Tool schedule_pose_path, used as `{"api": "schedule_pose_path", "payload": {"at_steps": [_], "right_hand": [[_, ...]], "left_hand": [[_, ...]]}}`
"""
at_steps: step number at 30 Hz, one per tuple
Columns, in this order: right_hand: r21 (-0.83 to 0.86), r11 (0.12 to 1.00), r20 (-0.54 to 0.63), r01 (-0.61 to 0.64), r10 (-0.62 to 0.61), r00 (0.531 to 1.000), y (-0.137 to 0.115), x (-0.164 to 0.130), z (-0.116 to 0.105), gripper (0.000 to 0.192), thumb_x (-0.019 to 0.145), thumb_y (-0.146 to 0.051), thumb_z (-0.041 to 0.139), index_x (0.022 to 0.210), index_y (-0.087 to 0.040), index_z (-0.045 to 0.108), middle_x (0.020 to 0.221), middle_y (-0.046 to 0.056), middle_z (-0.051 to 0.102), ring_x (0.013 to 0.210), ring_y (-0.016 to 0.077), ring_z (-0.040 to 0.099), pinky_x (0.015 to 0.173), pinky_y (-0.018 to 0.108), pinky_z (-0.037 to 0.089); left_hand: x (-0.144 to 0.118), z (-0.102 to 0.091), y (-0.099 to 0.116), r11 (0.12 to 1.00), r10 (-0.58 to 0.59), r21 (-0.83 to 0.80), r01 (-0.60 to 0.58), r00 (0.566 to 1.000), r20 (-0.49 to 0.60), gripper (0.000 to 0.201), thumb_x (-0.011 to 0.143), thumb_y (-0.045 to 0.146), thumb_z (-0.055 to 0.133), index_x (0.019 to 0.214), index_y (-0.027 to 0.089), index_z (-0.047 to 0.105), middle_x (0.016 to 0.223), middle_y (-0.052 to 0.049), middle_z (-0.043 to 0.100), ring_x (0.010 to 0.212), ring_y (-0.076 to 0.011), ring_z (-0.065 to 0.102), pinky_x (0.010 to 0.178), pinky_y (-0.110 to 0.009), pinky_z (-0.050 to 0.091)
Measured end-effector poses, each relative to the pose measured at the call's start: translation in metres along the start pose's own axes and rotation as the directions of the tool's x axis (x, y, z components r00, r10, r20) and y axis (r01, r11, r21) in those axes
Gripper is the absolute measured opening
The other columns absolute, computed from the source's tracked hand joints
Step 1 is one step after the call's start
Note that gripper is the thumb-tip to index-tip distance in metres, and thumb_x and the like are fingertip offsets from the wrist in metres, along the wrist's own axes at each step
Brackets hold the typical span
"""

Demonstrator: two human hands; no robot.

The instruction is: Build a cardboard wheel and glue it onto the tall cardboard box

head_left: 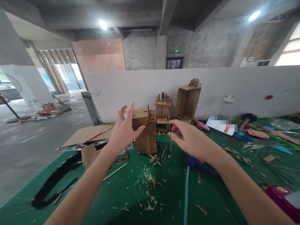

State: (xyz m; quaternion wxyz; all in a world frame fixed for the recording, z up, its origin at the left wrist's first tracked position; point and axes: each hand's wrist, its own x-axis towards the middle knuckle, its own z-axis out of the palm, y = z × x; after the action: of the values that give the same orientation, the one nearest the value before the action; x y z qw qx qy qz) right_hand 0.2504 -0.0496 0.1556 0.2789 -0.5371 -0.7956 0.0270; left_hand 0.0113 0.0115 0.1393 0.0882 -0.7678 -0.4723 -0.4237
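Observation:
My left hand (126, 126) is raised with its fingers spread and nothing in them, in front of a cardboard box (144, 134) with a torn, corrugated edge. My right hand (184, 134) is open too, its thumb and fingers curved and apart. Its fingertips are close to a small cardboard structure (162, 109) with a thin upright stick and a wheel-like piece on top; whether they touch it I cannot tell. Behind stands a taller open cardboard box (189, 101) with a round piece on its top. A dark blue tool (203, 167), partly hidden, lies under my right forearm.
The green tabletop (133, 190) carries wood shavings, sticks and scraps. A flat cardboard sheet (84, 136) and a black braided band (55, 175) lie left. To the right are a phone-like white card (220, 125), coloured scraps and a magenta object (281, 198). A white partition (140, 84) stands behind.

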Motion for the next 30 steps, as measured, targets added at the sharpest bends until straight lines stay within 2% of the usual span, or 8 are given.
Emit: {"api": "schedule_pose_path", "payload": {"at_steps": [2,4,7,13,17,24,27,30], "right_hand": [[0.122,0.992,-0.100,0.036,-0.024,0.995,-0.013,0.013,0.002,0.038,0.089,-0.037,0.046,0.123,-0.022,0.049,0.105,0.007,0.064,0.086,0.0194,0.062,0.072,0.033,0.049],[0.221,0.974,-0.174,0.042,-0.003,0.985,-0.021,0.023,0.011,0.040,0.088,-0.037,0.048,0.123,-0.019,0.049,0.101,0.008,0.063,0.083,0.0183,0.061,0.073,0.032,0.049],[0.293,0.956,-0.215,0.020,0.046,0.975,-0.023,0.032,0.033,0.044,0.085,-0.032,0.052,0.124,-0.014,0.047,0.102,0.011,0.062,0.086,0.0200,0.061,0.078,0.035,0.049],[0.418,0.908,-0.135,-0.012,0.075,0.988,-0.007,0.041,0.070,0.033,0.084,-0.023,0.053,0.116,-0.016,0.049,0.111,0.012,0.062,0.094,0.0199,0.062,0.085,0.036,0.048],[0.469,0.883,-0.029,-0.029,0.048,0.998,0.000,0.041,0.075,0.029,0.085,-0.018,0.050,0.114,-0.016,0.050,0.107,0.011,0.065,0.095,0.0191,0.062,0.085,0.034,0.048],[0.496,0.869,-0.026,0.000,0.016,1.000,0.011,0.043,0.078,0.032,0.083,-0.015,0.050,0.115,-0.017,0.050,0.106,0.010,0.064,0.098,0.0181,0.061,0.086,0.031,0.048],[0.492,0.870,-0.026,-0.016,0.033,0.999,0.019,0.045,0.087,0.037,0.082,-0.009,0.045,0.118,-0.017,0.048,0.104,0.008,0.063,0.094,0.0161,0.061,0.085,0.030,0.048],[0.446,0.893,-0.035,-0.066,0.091,0.995,0.025,0.048,0.099,0.049,0.076,-0.004,0.046,0.123,-0.016,0.046,0.103,0.008,0.062,0.091,0.0166,0.060,0.085,0.032,0.046]], "left_hand": [[0.005,-0.001,0.006,0.991,0.127,0.035,-0.126,0.991,-0.034,0.084,0.078,0.035,0.065,0.146,0.028,0.016,0.144,-0.017,0.020,0.136,-0.0388,0.025,0.107,-0.058,0.030],[0.013,0.002,0.009,0.977,0.212,0.026,-0.211,0.977,-0.013,0.081,0.078,0.032,0.066,0.144,0.030,0.020,0.145,-0.015,0.016,0.138,-0.0366,0.022,0.108,-0.055,0.029],[0.022,0.010,0.008,0.973,0.229,-0.009,-0.229,0.973,0.035,0.078,0.077,0.030,0.067,0.142,0.029,0.024,0.146,-0.015,0.013,0.138,-0.0367,0.019,0.109,-0.054,0.030],[0.025,0.018,0.003,0.976,0.201,-0.102,-0.194,0.977,0.065,0.067,0.078,0.026,0.064,0.137,0.034,0.032,0.146,-0.011,0.017,0.133,-0.0345,0.033,0.105,-0.051,0.038],[0.026,0.017,0.003,0.976,0.202,-0.100,-0.193,0.975,0.088,0.066,0.078,0.026,0.065,0.136,0.032,0.034,0.146,-0.012,0.019,0.131,-0.0330,0.037,0.103,-0.046,0.042],[0.027,0.017,0.003,0.978,0.193,-0.106,-0.182,0.975,0.109,0.066,0.079,0.027,0.064,0.137,0.035,0.033,0.146,-0.009,0.019,0.130,-0.0341,0.037,0.102,-0.048,0.042],[0.025,0.016,0.005,0.977,0.194,-0.117,-0.180,0.974,0.119,0.073,0.079,0.028,0.064,0.141,0.037,0.026,0.149,-0.009,0.013,0.133,-0.0353,0.033,0.105,-0.050,0.038],[0.023,0.016,0.004,0.971,0.194,-0.153,-0.184,0.979,0.055,0.099,0.075,0.029,0.069,0.146,0.036,0.000,0.152,-0.011,0.005,0.138,-0.0371,0.020,0.108,-0.054,0.030]]}}
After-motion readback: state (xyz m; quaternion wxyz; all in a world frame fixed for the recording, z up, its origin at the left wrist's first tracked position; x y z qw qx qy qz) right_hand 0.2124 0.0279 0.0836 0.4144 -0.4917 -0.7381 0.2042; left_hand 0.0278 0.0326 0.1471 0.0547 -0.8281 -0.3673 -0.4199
